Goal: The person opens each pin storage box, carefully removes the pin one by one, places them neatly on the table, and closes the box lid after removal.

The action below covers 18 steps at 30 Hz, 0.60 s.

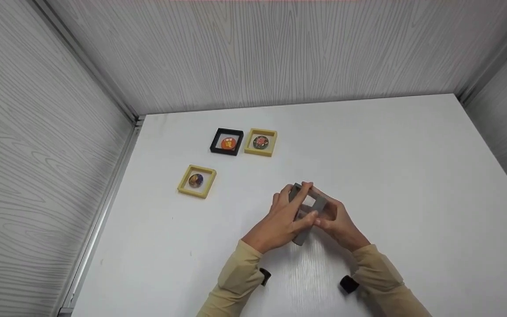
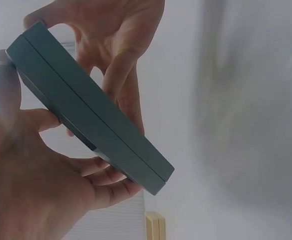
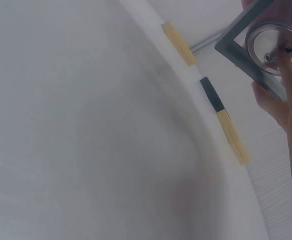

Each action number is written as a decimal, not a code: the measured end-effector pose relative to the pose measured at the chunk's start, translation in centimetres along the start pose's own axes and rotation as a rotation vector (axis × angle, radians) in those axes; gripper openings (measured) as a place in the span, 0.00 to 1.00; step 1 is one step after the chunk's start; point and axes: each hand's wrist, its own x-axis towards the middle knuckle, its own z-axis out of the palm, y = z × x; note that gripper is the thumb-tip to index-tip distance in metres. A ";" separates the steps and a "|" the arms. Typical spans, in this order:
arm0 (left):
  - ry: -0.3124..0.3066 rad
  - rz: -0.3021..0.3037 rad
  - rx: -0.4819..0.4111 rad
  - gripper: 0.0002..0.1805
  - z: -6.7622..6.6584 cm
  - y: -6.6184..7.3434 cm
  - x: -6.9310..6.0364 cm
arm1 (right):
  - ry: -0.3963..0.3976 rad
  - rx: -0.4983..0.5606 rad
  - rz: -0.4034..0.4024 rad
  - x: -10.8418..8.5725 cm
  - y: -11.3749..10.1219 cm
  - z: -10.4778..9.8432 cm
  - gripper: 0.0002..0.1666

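A grey square display frame (image 1: 319, 204) is held tilted between both hands above the white table. My left hand (image 1: 277, 224) grips it from the left, thumb on the near side and fingers spread across it. On the right, my right hand (image 1: 343, 224) holds the same frame with thumb and fingers. The left wrist view shows its grey edge (image 2: 93, 107) with a seam along it. A round, clear-rimmed disc (image 3: 260, 42) sits in the frame in the right wrist view, with a finger over it; its far face is hidden.
A black frame with an orange round badge (image 1: 228, 143) lies at the back, beside a yellow frame with a dark round badge (image 1: 260, 142). Another yellow frame (image 1: 185, 190) with a multicoloured badge lies farther left. Grain-patterned panels (image 1: 280, 53) border the table.
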 end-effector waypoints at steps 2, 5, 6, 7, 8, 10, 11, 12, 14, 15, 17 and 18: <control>-0.004 0.010 0.002 0.41 -0.1 -0.1 0.0 | -0.003 -0.007 -0.010 0.0 0.1 0.0 0.52; -0.003 0.027 0.009 0.41 -0.1 -0.2 -0.1 | -0.004 -0.032 -0.027 0.1 0.1 0.1 0.52; -0.004 0.032 0.010 0.41 -0.2 -0.2 0.0 | -0.007 -0.031 -0.031 0.1 0.1 0.1 0.52; -0.004 0.037 0.013 0.41 -0.2 -0.2 0.0 | -0.007 -0.030 -0.032 0.1 0.1 0.1 0.52; -0.003 0.041 0.015 0.41 -0.2 -0.3 0.0 | -0.008 -0.033 -0.034 0.1 0.1 0.1 0.51; -0.004 0.051 0.016 0.40 -0.3 -0.3 -0.1 | -0.011 -0.035 -0.036 0.2 0.1 0.1 0.52; -0.006 0.054 0.012 0.41 -0.3 -0.3 -0.1 | -0.013 -0.028 -0.032 0.2 0.2 0.1 0.52; -0.008 0.056 0.012 0.40 -0.3 -0.4 -0.1 | -0.015 -0.022 -0.029 0.2 0.2 0.1 0.52; -0.011 0.059 0.008 0.41 -0.3 -0.4 -0.2 | -0.014 -0.008 -0.019 0.1 0.2 0.1 0.52; -0.014 0.060 0.007 0.41 -0.3 -0.4 -0.2 | -0.015 0.003 -0.016 0.1 0.2 0.2 0.52; -0.018 0.059 0.004 0.41 -0.2 -0.5 -0.2 | -0.012 0.014 -0.011 0.0 0.2 0.2 0.52; -0.020 0.058 0.005 0.41 -0.2 -0.5 -0.3 | -0.011 0.012 -0.012 0.0 0.2 0.2 0.52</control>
